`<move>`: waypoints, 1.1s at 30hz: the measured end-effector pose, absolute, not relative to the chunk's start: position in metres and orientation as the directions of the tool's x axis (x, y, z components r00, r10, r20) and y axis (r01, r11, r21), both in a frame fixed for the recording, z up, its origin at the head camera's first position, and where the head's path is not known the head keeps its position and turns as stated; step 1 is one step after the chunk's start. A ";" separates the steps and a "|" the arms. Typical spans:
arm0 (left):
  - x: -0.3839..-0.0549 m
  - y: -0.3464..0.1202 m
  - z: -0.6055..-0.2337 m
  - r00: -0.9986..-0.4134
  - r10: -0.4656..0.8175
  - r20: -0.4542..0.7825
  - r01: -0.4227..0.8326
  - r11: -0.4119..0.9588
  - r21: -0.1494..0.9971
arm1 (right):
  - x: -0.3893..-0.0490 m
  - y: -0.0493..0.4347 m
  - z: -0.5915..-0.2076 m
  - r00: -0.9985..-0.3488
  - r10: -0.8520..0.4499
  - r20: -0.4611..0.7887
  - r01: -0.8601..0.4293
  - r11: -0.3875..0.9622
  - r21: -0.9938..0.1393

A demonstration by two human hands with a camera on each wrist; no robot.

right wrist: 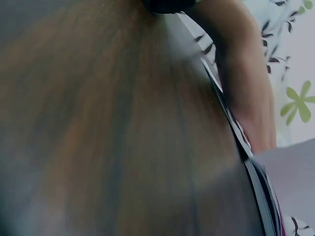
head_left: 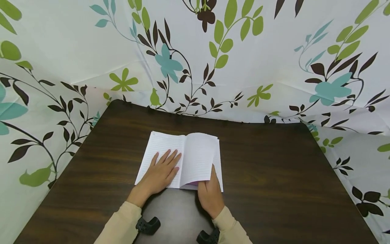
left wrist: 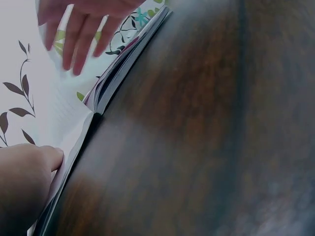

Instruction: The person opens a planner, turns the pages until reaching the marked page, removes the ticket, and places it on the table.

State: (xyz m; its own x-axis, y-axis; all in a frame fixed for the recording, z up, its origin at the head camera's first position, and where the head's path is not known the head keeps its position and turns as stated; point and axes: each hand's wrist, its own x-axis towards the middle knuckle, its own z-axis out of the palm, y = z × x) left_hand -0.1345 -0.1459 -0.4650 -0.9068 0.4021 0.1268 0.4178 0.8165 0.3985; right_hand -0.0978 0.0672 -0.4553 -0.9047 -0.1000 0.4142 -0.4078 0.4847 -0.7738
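An open lined notebook (head_left: 167, 142) lies on the dark wooden table, with its spine between my two hands. My left hand (head_left: 161, 174) rests flat on the left page, its fingers spread and pointing away from me. At the lower right corner, my right hand (head_left: 210, 195) pinches a raised right-hand page (head_left: 199, 156), which bows upward. A strip of purple shows under that page's lower edge. In the left wrist view, the thumb of the right hand (left wrist: 24, 172) lies against the paper. The right wrist view has the left hand (right wrist: 251, 98) on the notebook's far half.
The dark wood table (head_left: 274, 176) extends to both sides of the notebook. A white cloth (head_left: 274, 61) printed with leaves and birds hangs behind and around it. Each wrist wears a black device, such as the left one (head_left: 148, 226). A grey surface (head_left: 173, 213) shows between the forearms.
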 end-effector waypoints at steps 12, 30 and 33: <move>-0.144 -0.161 -0.447 -0.962 0.144 0.230 0.258 0.751 0.608 | -0.095 0.055 -0.473 -0.869 -0.333 0.366 -0.495 0.577 -0.650; -0.140 -0.154 -0.430 -0.871 0.239 0.429 0.446 0.751 0.486 | -0.099 0.053 -0.473 -0.850 -0.440 0.289 -0.524 0.659 -0.540; -0.141 -0.144 -0.449 -0.890 0.369 0.266 0.450 0.799 0.398 | -0.099 0.051 -0.475 -0.854 -0.435 0.285 -0.519 0.667 -0.534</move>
